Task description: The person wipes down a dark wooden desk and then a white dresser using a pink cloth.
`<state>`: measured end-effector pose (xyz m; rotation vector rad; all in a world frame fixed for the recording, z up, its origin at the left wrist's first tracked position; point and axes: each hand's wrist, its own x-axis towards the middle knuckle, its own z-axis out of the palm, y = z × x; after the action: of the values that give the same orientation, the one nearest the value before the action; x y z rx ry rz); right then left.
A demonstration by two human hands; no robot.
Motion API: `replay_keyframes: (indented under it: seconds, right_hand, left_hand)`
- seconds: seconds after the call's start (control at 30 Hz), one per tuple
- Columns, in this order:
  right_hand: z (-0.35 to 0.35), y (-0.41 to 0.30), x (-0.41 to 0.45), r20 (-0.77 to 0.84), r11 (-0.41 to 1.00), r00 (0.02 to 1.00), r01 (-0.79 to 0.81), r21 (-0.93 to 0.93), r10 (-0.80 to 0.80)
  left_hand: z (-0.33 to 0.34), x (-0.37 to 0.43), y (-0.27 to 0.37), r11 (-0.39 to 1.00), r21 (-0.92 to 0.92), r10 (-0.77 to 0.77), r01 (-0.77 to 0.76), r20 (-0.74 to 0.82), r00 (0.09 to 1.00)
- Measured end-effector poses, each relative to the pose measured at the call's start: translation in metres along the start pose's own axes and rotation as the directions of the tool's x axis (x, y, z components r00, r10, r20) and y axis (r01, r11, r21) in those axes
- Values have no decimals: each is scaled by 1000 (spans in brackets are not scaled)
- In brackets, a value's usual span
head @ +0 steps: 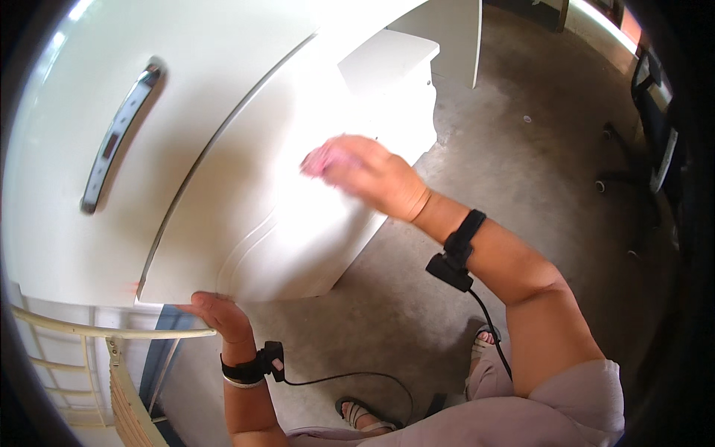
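Observation:
A glossy white cabinet door with a curved moulded groove fills the space before me. In my right hand is a crumpled pink cloth, held against the bright face of the door; the hand is slightly blurred. My left hand holds the door's near edge at the lower left, its thumb side showing and most fingers hidden by the panel. Beyond a dark seam lies another white panel with a curved metal handle.
A cream metal rack stands at the lower left, near my left forearm. Behind the door are a white cabinet piece and an upright panel. A black wheeled chair is at the right on the concrete floor. Black cables hang from both wrist straps.

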<state>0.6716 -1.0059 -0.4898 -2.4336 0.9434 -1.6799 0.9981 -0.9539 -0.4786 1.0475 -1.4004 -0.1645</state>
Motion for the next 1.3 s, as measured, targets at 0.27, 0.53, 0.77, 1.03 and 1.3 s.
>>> replay_keyframes:
  seconds: [0.27,0.53,0.77,1.03,1.3]
  right_hand:
    - [-41,33,-6,-528,739,525,-552,385,667]
    - [-32,13,27,-450,812,676,-490,317,584]
    - [-14,34,-41,-200,722,700,-688,67,686]
    - [-17,47,-127,231,359,319,-921,-154,919]
    - [9,-6,-63,-320,786,731,-614,78,603]
  left_hand:
    - [-11,8,19,987,-159,57,-12,281,958]
    - [-13,12,41,998,-62,52,-28,422,905]
    - [-15,17,41,996,-25,86,-83,400,912]
    - [-13,12,43,998,-49,57,-41,395,917]
    - [-17,13,45,991,69,76,-112,398,914]
